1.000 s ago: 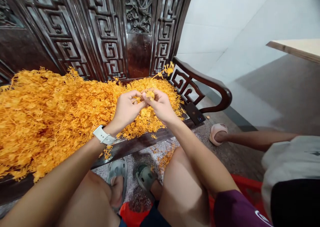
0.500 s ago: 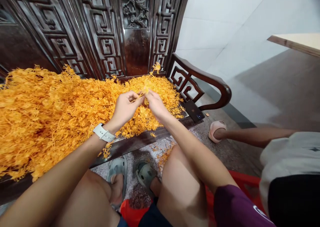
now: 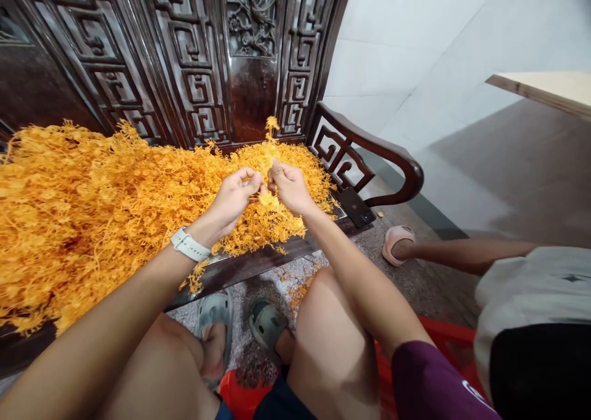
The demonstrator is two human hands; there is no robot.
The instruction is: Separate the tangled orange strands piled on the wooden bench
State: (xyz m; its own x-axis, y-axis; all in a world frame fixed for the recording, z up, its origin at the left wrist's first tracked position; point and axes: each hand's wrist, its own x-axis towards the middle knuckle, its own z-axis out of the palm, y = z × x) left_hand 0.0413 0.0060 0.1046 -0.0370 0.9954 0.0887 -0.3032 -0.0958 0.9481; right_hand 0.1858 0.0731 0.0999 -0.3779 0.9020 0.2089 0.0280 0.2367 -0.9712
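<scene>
My right hand [image 3: 290,187] is closed, with thumb and forefinger pinching an orange plastic flower sprig [image 3: 272,125] whose head stands up above the fingers. Just to its left, my left hand [image 3: 234,197] is also in a pinch, its fingertips at orange plastic pieces; the exact part held is partly hidden. A small gap separates the two hands. Below and behind them spreads a large heap of the same orange plastic sprigs [image 3: 106,204], deepest on the left. A pale watch [image 3: 189,245] is on my left wrist.
The heap lies on a dark carved wooden bench [image 3: 249,263] with an armrest [image 3: 392,155] at right. A black phone [image 3: 356,207] rests at the seat's right end. Orange scraps [image 3: 300,290] litter the floor. Another person's leg [image 3: 462,255] is at right, near a red stool [image 3: 446,340].
My hands have moved apart from touching each other. The upright sprig in my right hand has shifted slightly left and stands straighter.
</scene>
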